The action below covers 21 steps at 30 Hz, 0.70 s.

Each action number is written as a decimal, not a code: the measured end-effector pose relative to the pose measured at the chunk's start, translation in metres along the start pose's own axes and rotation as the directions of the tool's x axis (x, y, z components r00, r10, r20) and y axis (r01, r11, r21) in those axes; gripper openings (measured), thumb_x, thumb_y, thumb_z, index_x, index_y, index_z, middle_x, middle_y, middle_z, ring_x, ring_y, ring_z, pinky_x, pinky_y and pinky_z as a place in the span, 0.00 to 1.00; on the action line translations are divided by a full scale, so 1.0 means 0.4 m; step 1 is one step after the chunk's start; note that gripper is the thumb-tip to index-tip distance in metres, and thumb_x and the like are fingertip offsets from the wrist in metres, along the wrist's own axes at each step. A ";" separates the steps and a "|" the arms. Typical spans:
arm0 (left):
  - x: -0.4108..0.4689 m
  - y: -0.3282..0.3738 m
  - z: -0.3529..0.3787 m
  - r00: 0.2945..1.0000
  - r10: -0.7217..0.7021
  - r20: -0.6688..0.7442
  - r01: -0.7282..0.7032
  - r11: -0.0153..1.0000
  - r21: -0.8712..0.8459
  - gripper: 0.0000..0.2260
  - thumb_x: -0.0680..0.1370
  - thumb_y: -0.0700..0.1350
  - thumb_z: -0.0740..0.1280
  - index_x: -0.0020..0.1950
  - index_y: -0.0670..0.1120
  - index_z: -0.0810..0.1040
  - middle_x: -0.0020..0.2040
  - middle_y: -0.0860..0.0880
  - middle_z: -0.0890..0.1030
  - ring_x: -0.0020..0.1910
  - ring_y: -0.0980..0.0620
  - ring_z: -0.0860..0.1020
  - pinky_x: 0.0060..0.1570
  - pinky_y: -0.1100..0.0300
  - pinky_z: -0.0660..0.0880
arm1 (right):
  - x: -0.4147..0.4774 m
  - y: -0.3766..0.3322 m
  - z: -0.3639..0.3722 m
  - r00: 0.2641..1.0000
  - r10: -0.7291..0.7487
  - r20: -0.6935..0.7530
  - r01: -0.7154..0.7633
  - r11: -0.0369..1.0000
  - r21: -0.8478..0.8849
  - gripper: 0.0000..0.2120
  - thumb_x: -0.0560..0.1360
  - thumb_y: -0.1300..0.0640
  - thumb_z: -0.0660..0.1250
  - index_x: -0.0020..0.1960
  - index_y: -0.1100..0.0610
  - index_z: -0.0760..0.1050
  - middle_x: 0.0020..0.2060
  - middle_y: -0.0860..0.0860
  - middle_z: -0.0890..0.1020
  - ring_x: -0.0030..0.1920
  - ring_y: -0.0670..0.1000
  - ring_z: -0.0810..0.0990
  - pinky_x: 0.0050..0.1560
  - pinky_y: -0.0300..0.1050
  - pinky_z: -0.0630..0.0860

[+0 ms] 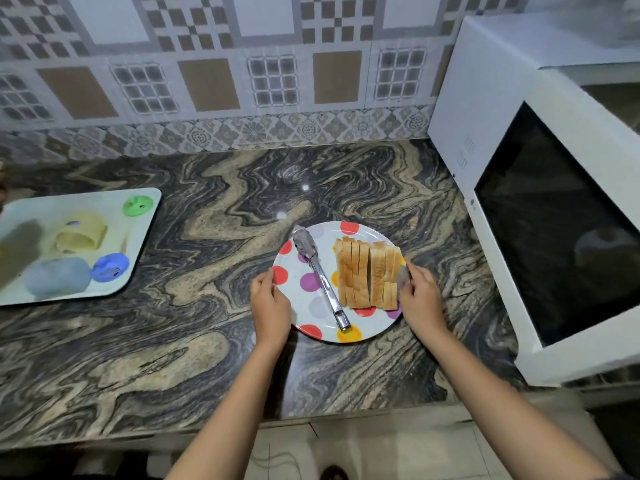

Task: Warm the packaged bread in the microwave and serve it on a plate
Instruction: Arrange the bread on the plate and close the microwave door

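A white plate with coloured dots rests on the marble counter. On its right half lies a row of sliced bread, standing on edge. Metal tongs lie on the plate's left half. My left hand grips the plate's left rim. My right hand holds the plate's right rim beside the bread, with a bit of clear wrapper between the fingers. The white microwave stands at the right with its door shut.
A pale tray at the left carries yellow and blue containers with green and blue lids. A tiled wall backs the counter. The counter's front edge runs just below my forearms.
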<state>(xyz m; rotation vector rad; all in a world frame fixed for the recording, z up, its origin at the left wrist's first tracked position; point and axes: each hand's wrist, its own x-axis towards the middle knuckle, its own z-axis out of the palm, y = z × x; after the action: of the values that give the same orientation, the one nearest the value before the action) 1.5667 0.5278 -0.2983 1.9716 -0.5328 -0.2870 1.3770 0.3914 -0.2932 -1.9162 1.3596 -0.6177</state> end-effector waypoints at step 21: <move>-0.259 0.464 0.108 0.714 0.609 0.345 -0.571 0.792 -0.215 0.20 0.74 0.31 0.58 0.66 0.40 0.72 0.67 0.44 0.73 0.68 0.47 0.69 0.69 0.59 0.63 | -0.372 -0.173 -0.470 0.601 -0.515 -0.611 0.506 0.837 -0.207 0.15 0.71 0.70 0.58 0.53 0.62 0.78 0.53 0.53 0.78 0.58 0.48 0.73 0.64 0.32 0.64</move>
<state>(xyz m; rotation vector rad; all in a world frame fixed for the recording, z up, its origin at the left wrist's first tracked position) 1.4133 0.4748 -0.1543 1.5429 -1.3632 -0.2964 1.2342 0.4960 -0.1175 -2.2155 1.1495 -1.7058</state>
